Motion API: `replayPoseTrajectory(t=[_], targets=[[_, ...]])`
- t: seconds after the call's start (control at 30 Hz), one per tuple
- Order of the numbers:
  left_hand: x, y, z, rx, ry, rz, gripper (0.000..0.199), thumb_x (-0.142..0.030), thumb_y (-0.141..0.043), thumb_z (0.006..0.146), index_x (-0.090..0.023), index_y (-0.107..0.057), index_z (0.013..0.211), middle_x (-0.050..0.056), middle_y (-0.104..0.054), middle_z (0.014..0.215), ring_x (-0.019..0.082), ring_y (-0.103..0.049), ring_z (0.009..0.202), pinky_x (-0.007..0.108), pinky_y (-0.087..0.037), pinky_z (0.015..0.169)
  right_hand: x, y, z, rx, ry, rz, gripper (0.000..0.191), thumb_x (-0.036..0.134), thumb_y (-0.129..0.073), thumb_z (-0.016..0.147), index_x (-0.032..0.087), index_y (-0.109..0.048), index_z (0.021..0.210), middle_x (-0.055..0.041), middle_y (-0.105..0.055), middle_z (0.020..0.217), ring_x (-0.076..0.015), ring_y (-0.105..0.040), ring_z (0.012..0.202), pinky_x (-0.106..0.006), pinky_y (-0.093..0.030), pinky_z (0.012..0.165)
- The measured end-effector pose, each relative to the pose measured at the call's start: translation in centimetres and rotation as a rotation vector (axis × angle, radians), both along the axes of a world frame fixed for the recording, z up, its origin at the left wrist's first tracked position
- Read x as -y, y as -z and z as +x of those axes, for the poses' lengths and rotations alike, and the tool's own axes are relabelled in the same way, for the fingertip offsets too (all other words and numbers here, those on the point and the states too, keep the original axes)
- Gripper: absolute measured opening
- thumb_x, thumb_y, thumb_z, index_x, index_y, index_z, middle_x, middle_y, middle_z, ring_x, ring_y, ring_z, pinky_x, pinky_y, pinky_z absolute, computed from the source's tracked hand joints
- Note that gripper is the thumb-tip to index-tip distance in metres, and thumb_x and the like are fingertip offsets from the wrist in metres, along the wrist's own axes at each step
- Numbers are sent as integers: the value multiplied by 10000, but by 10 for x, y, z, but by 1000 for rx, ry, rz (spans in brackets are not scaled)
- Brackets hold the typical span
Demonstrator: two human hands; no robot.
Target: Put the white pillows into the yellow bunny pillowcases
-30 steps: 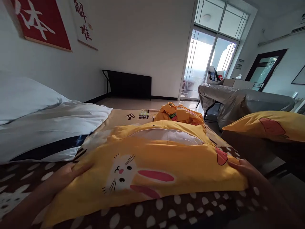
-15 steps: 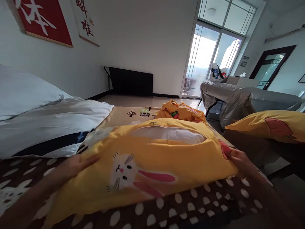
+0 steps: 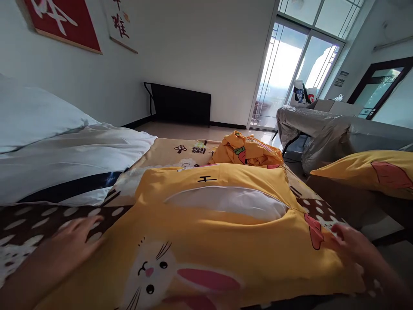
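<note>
A yellow pillowcase (image 3: 206,237) with a white rabbit print lies close before me on the bed. Through the long slit in its upper side shows a white pillow (image 3: 226,200). At the left edge of the case is my left hand (image 3: 72,245), its fingers spread and its thumb near the cloth. On the opposite side, my right hand (image 3: 355,245) rests by the edge beside a red carrot print, fingers bent with a gap to the thumb. Behind the case sits a crumpled orange-yellow cloth (image 3: 247,148) with a carrot print.
White bedding (image 3: 64,168) with a dark band is heaped at the left. Another yellow pillow (image 3: 364,170) lies at the right. Beyond stand plastic-covered furniture (image 3: 348,129), a black panel (image 3: 180,103) against the wall and a glass door (image 3: 280,73). A patterned bedsheet (image 3: 29,228) covers the bed.
The pillowcase has come closer and lies flatter, its slit showing wider. Both hands have moved outward and loosened from its edges. The view has shifted slightly.
</note>
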State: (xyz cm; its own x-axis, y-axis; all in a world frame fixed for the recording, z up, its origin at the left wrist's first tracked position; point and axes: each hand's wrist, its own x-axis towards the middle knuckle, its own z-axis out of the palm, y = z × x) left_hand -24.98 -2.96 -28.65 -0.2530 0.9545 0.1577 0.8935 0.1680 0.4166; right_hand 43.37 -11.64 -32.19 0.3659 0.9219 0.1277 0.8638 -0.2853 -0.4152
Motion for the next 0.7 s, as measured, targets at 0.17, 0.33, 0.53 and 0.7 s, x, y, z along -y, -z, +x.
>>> replayPoseTrajectory(t=[0.17, 0.33, 0.53, 0.7], targets=[[8, -31, 88, 69, 654, 229, 372, -482, -432, 864, -274, -592, 1128, 3, -641, 1203, 216, -577, 1121, 292, -392, 1008, -13, -44, -100, 11, -357, 337, 264, 448, -471, 846, 261, -640, 926, -101, -671, 1063, -270, -607, 993, -398, -463, 888], [6, -42, 169, -52, 1042, 244, 318, -305, -360, 944, -228, -573, 1167, 60, -647, 1148, 208, -565, 1084, 336, -387, 966, -24, -74, -193, -48, -840, 289, 301, 368, -359, 979, 241, -628, 1023, -78, -667, 1054, -207, -587, 996, -345, -448, 882], [-3, -42, 184, -50, 976, 90, 304, -382, -396, 928, -190, -461, 701, 24, -572, 764, 182, -527, 754, 318, -417, 732, -36, -87, -219, 81, -857, 172, 431, 400, -283, 1002, 204, -627, 833, -46, -653, 837, -171, -569, 802, -304, -406, 768], [8, -56, 185, 174, 1008, 234, 307, -374, -337, 948, -202, -402, 702, 12, -515, 760, 149, -486, 716, 280, -414, 675, -45, -84, -221, 122, -908, 50, 470, 484, -304, 978, 193, -510, 671, -4, -545, 678, -132, -477, 646, -256, -339, 618]])
